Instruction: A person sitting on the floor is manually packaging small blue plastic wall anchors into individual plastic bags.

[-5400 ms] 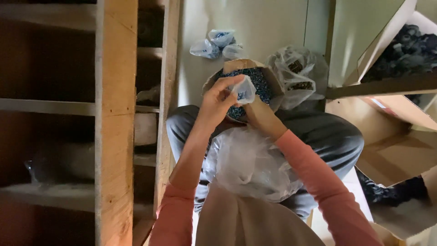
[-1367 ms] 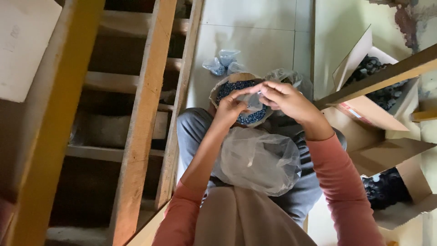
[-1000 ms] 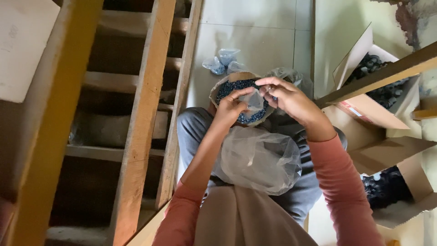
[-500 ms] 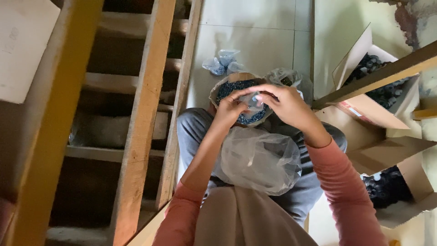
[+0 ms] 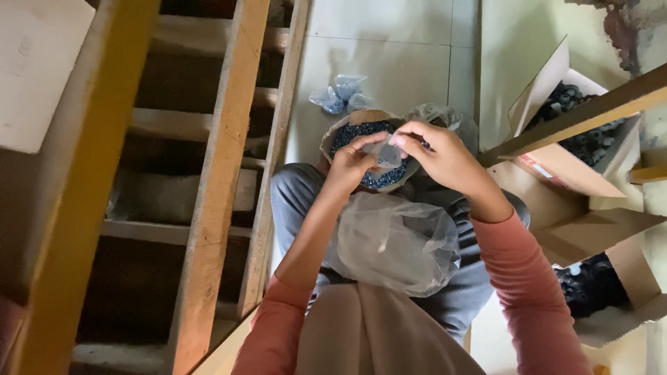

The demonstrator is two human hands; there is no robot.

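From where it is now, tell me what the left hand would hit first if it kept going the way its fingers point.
The left hand points up and right, so it would first meet the small clear bag it already pinches with the right hand. Beyond that lies the container of dark small parts, though depth is unclear.

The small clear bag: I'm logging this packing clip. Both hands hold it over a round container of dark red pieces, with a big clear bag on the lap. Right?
Not quite: the pieces in the round container are dark blue, not red, as the head view shows. The rest stands: left hand and right hand hold the small clear bag, big clear bag on the lap.
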